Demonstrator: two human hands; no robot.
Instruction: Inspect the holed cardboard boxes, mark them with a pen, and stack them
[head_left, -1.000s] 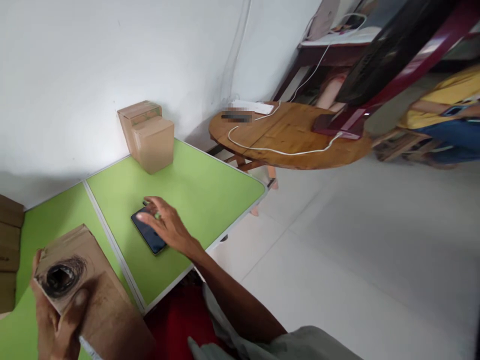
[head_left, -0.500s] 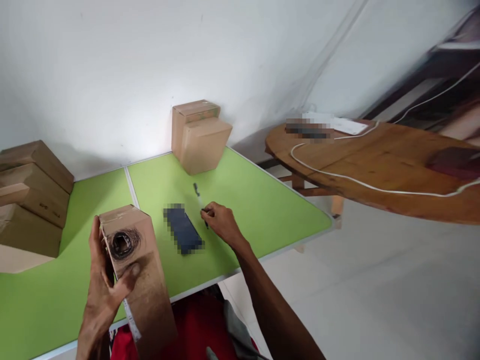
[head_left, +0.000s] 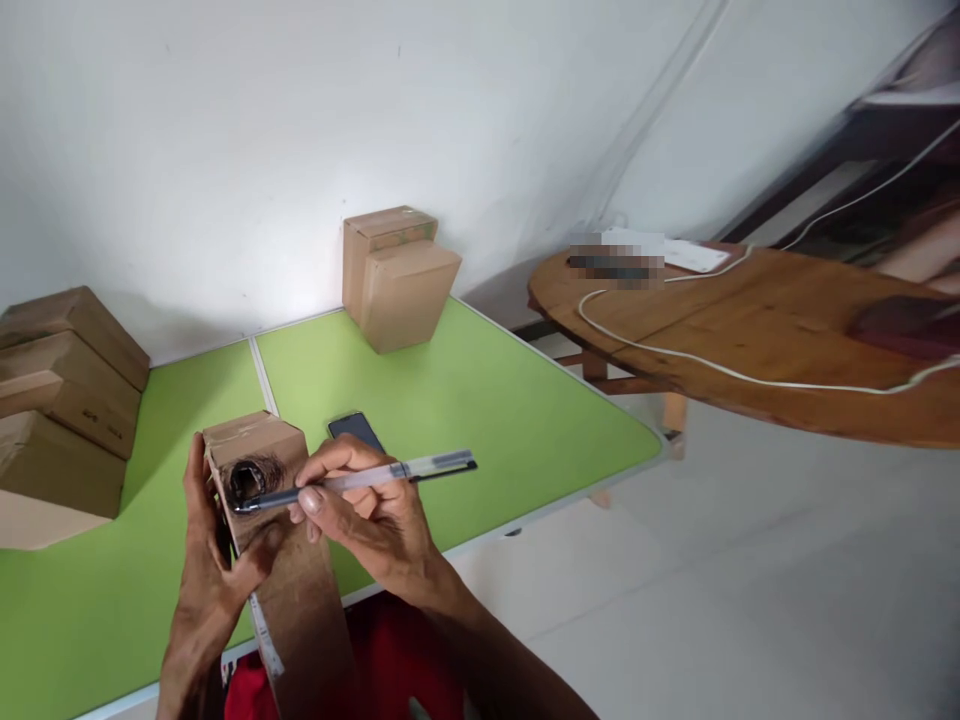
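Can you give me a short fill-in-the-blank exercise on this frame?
1. The right hand holds a ____ whose tip meets the scribbled hole on the cardboard box.
2. The left hand grips that ____.
3. The table top is ____ in colour.
4. A dark phone lies on the table behind the ____ hand.

Missing words: pen; box; green; right

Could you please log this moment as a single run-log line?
left hand: grips cardboard box | right hand: holds pen, tip at box's scribbled hole | phone: lying on green table
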